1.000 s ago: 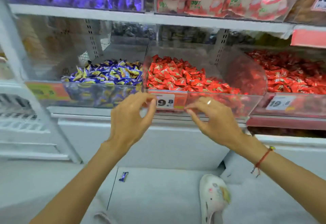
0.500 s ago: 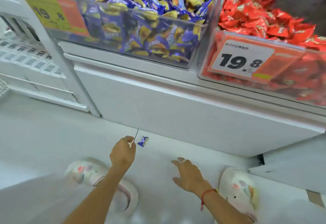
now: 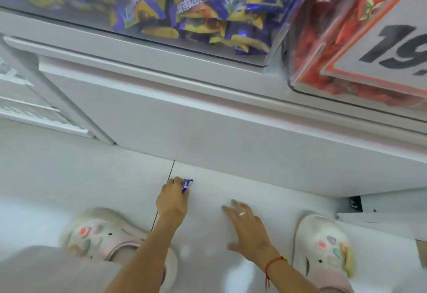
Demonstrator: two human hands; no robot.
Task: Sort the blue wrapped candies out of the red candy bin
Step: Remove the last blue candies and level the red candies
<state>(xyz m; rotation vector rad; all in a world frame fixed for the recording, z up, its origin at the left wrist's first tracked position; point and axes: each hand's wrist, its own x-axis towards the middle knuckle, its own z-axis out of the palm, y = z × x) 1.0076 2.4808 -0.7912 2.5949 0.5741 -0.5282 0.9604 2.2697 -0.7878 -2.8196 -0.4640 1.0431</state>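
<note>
A single blue wrapped candy (image 3: pixel 186 185) lies low at the white floor, and my left hand (image 3: pixel 173 200) pinches it between fingertips and thumb. My right hand (image 3: pixel 246 228) is spread open with straight fingers just above the floor, to the right of the candy, holding nothing. High in the view, the clear bin of blue and yellow candies (image 3: pixel 196 15) sits left of the clear bin of red candies (image 3: pixel 323 45), which carries a large price card (image 3: pixel 392 45).
A white cabinet front (image 3: pixel 208 126) runs under the bins, close ahead of my hands. My two white clogs (image 3: pixel 101 239) (image 3: pixel 323 251) stand on the floor either side of my arms. A white grille shelf (image 3: pixel 27 108) is at the left.
I have bent lower toward the floor. My left hand has closed its fingers on the blue candy that lay just beyond it half a second ago. My right hand stays spread.
</note>
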